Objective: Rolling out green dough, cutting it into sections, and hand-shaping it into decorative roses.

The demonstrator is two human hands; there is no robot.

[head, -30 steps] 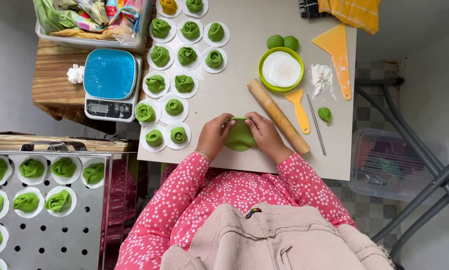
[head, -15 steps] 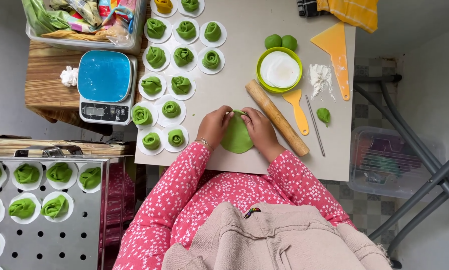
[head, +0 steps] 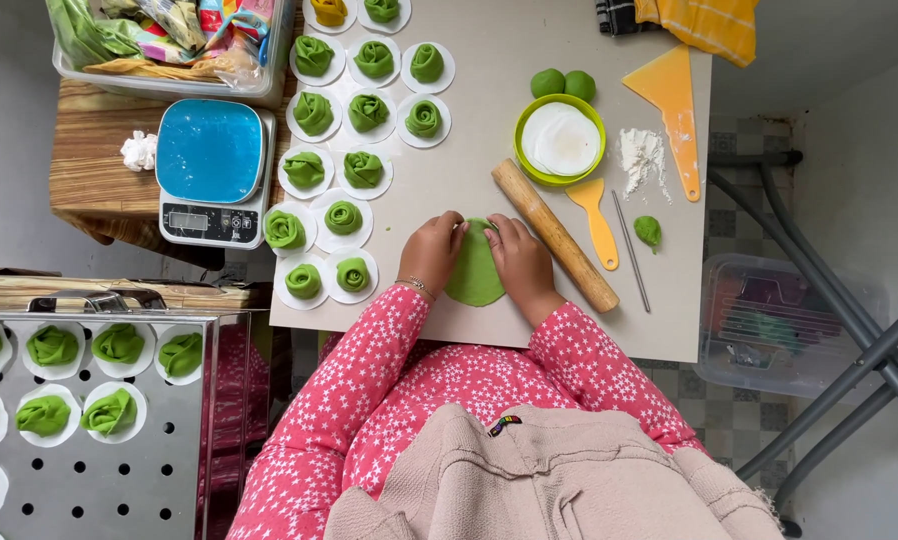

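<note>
Dough sheet (head: pixel 476 268), green and flat, lies between our left hand (head: pixel 433 252) and right hand (head: pixel 518 262), fingertips pinching its far edge. Left of us many rolled green buns (head: pixel 343 218) sit finished on papers; beyond our right hand two dough balls (head: pixel 563 84) wait unrolled.

Colourful crinkled packets (head: pixel 214 25) are lying in a clear tub (head: pixel 169 80) at the top left, showing red, blue and yellow patches beside green leafy bags; just below, a kitchen scale (head: pixel 212 170) with a blue top is sitting on a wooden stand, its small grey rectangular screen (head: pixel 189 221) facing up on the white front edge.
</note>
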